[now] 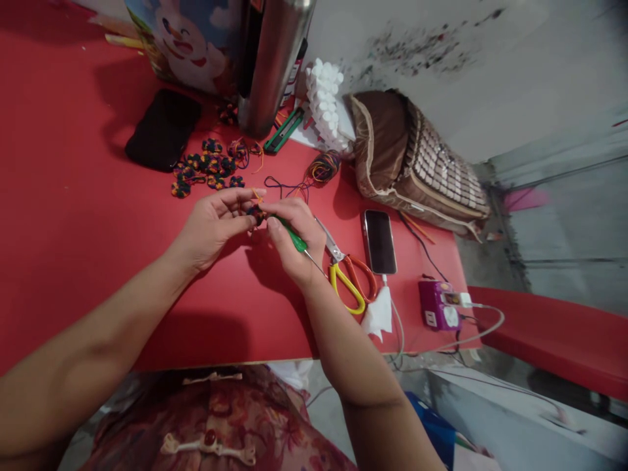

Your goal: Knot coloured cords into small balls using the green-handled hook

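red desk [216, 333]; left grip [250, 206] pinches yarn piece [255, 214], right grip [269, 216] closed around green-handled hook [294, 237], left of scissors [346, 271].

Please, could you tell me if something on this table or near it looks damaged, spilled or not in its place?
Yes: the wall has dark, blotchy marks near the brown cushion, perhaps mould or peeling paint. A crumpled white tissue beside the scissors looks like litter. I see no spill.

On my head view: left hand [210, 226], dark yarn piece [256, 213]; right hand [297, 239], green-handled hook [294, 239]; scissors [346, 268] beside.
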`<state>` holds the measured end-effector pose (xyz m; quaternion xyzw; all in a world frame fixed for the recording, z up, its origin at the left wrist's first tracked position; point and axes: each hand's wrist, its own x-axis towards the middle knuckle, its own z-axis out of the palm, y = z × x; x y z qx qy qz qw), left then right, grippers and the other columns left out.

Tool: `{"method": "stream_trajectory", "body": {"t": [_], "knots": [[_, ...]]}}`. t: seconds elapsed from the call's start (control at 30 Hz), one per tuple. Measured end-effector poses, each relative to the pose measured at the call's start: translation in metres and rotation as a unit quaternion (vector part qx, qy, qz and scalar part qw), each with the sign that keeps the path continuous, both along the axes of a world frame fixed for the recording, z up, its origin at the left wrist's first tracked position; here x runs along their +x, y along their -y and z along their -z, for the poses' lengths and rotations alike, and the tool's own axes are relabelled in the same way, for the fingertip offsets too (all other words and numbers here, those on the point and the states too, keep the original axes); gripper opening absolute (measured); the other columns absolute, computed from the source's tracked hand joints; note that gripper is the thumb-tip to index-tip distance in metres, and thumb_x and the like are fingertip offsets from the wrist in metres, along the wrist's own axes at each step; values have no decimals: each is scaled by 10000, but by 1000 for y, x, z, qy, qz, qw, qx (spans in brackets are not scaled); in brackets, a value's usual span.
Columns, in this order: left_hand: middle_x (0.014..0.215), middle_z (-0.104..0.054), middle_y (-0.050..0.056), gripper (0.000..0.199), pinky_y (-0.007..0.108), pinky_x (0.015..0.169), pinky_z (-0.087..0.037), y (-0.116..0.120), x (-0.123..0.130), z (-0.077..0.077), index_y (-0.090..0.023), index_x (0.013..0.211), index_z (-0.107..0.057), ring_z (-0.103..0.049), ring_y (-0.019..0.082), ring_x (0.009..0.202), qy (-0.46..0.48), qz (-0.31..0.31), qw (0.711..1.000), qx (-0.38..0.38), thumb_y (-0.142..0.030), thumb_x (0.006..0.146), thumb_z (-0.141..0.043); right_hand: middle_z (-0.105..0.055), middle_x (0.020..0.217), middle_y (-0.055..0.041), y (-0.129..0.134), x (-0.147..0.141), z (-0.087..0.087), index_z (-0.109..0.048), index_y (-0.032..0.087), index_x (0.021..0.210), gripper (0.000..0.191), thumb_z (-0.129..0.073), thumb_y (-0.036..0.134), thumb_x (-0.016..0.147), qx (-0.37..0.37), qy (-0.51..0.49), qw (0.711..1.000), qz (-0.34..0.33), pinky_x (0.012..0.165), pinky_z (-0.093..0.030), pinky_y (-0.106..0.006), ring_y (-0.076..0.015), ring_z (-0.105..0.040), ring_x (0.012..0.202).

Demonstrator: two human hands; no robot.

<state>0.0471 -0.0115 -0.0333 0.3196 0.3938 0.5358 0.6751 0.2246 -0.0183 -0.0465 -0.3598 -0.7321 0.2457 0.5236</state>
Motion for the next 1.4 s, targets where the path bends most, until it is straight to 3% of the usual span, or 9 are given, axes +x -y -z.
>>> {"method": "stream_trajectory", "body": {"t": [0.23,0.4,0.57,0.67,0.77,0.97,1.1,1.2,1.4], "knots": [[848,-759,20,421,277,690,-580,1,-5,-6,-166,1118,-856,-706,165,752,-74,56,995,41,-166,704,-934,-840,1195,-64,1,0,3,-819,296,1229,261,-691,465,1077,-121,-97,988,-4,1003,-662,-463,-228,-795,1084],[856,-713,-1,544,264,757,-555,0,-9,-10,-157,1226,-820,-670,149,807,-153,71,981,96,-130,684,-863,-846,1088,-35,-3,2,0,-845,301,1199,173,-744,322,1060,-56,-65,996,-36,1002,-637,-435,-205,-773,1042],[871,-689,-4,643,238,648,-482,1,-9,-5,-145,1320,-787,-589,115,720,-166,80,975,124,-135,677,-816,-833,1074,-20,-3,-4,1,-828,288,1146,172,-773,176,1027,-5,-41,998,-45,972,-642,-364,-167,-775,1036],[837,-668,-20,651,224,619,-469,1,-8,-4,-173,1311,-805,-578,108,699,-153,76,976,133,-104,664,-825,-798,1031,-5,-1,-7,1,-794,277,1096,165,-746,135,1028,10,-45,998,-36,938,-635,-340,-150,-766,993],[838,-685,-18,614,217,688,-538,1,-7,-3,-189,1268,-841,-636,114,752,-96,59,986,124,-75,666,-852,-768,1014,3,2,-8,0,-778,275,1082,149,-743,141,1028,17,-70,997,-7,931,-626,-336,-146,-747,979],[816,-738,4,506,246,660,-589,-2,-7,1,-183,1169,-874,-686,128,673,18,67,995,70,-59,680,-836,-750,1035,0,6,-11,-2,-778,262,1074,69,-753,205,1045,-43,-130,990,22,891,-619,-337,-143,-737,947],[833,-774,14,464,248,710,-624,-2,-7,9,-196,1141,-900,-715,129,694,15,62,995,73,-58,699,-872,-748,1039,5,6,-12,0,-778,265,1089,55,-771,238,1042,-33,-140,989,26,803,-619,-308,-116,-714,841],[898,-811,28,423,239,738,-631,-1,-5,13,-222,1160,-911,-743,131,749,2,65,994,93,-98,756,-915,-754,1033,-2,6,-12,1,-775,263,1082,38,-769,261,1044,-32,-142,989,39,851,-637,-332,-139,-742,907],[887,-819,40,390,247,659,-597,3,-2,5,-216,1127,-922,-729,146,711,1,53,994,91,-106,754,-898,-732,969,13,6,-12,-1,-768,266,1031,31,-790,250,1016,-55,-149,984,85,769,-616,-303,-125,-713,815]]}}
